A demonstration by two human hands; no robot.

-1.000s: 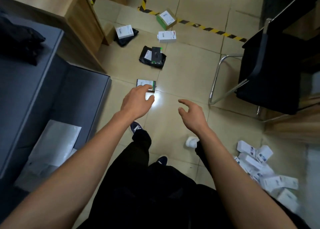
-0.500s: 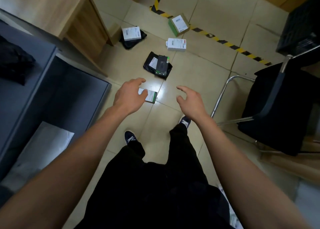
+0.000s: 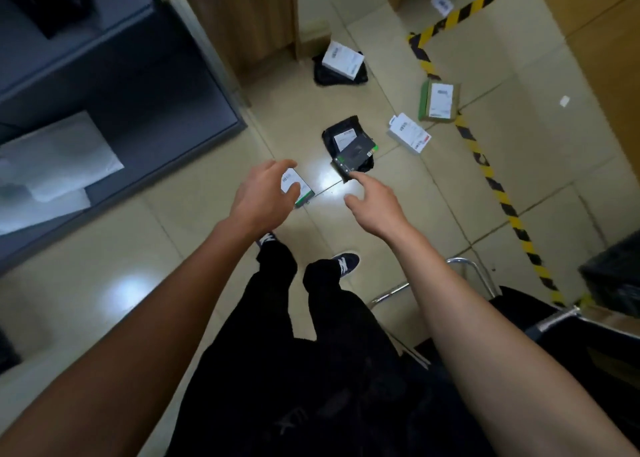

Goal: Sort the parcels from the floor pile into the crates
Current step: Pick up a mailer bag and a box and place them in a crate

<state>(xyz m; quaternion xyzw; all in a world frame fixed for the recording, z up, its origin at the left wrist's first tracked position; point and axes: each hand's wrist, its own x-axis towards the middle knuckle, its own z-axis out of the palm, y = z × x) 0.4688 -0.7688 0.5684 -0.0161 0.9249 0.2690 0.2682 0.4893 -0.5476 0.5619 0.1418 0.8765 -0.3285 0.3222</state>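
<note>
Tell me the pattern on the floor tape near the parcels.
The floor tape has diagonal yellow and black stripes, seen in the head view.

Glossy beige tiled floor [image 3: 519, 165], crossed by yellow-and-black hazard tape [image 3: 498, 186]. On it: small white-and-green flat box [image 3: 299, 188]; black poly bag [image 3: 346, 138] under dark box [image 3: 356, 153]; white carton [image 3: 409, 137]; brown-green cardboard box [image 3: 439, 101]; white box [image 3: 343, 60] on black bag.

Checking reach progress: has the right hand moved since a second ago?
Yes. The right hand went forward; it now reaches the black parcel, earlier well short.
</note>
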